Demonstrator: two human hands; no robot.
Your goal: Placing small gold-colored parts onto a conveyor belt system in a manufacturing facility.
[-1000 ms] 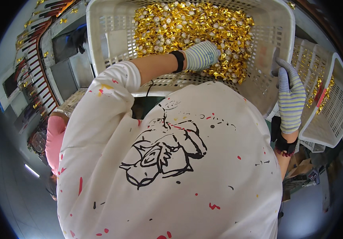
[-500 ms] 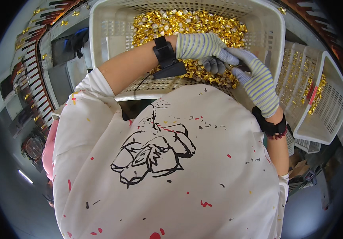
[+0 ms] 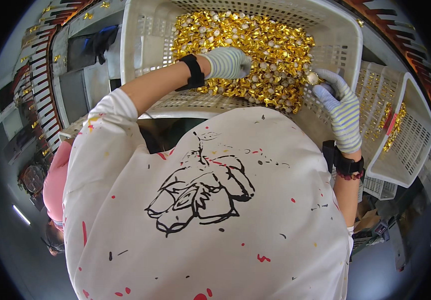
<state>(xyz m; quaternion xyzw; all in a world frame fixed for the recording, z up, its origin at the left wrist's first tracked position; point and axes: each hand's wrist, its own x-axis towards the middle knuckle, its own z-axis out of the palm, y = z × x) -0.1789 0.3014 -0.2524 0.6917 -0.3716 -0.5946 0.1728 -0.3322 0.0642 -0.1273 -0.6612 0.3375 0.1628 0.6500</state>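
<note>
The right hand [image 3: 339, 107], at the upper right of the frame, had thumb and forefinger nearly together, apparently pinching a gold-and-white piece [image 3: 312, 78] at the tips. The left hand [image 3: 227, 63], at upper centre, was bent down over the gold-wrapped pieces [image 3: 255, 37]; its palm was hidden, so I could not tell how closed it was or whether it had hold of anything. Those pieces filled the floor of a white basket [image 3: 343, 52] across the top of the frame. The step in hand seemed to be picking single pieces from the heap; the next move would call for keeping that light pinch clear of the basket wall. Further right, a second basket [image 3: 415, 145] stood tilted, with more gold inside.
</note>
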